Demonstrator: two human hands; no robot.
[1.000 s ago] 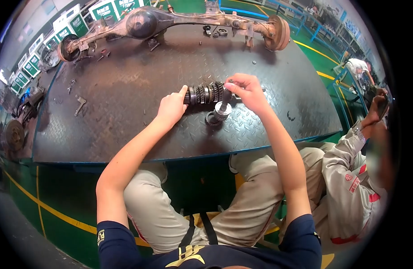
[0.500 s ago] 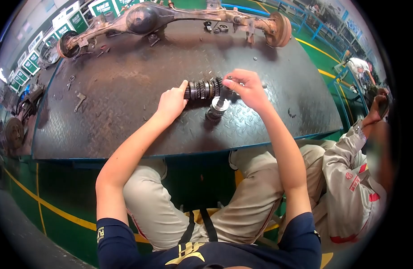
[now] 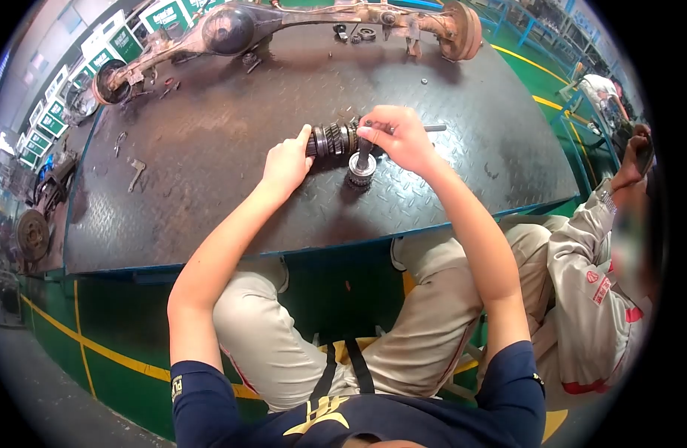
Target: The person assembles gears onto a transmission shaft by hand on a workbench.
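Observation:
My left hand [image 3: 286,164] is closed round the left end of a gear shaft [image 3: 333,140], which lies sideways on the steel table and carries several toothed gears. Just right of it, my right hand [image 3: 404,140] pinches the top of a shorter shaft [image 3: 361,166]. This one stands nearly upright, with a shiny ring and a dark gear at its lower end. My right fingers cover its tip and the gear shaft's right end. A grey rod end [image 3: 434,128] sticks out beyond my right hand.
A rusty axle housing [image 3: 228,30] spans the table's far side. Small parts [image 3: 366,34] lie by it, a metal bracket [image 3: 136,175] at the left, a nut [image 3: 424,81] at the right. A person in a light jacket [image 3: 586,291] sits close on my right.
My right hand has shifted a little left, bringing the shorter shaft from a tilt to nearly upright. My left hand keeps its hold on the gear shaft. The view has moved slightly.

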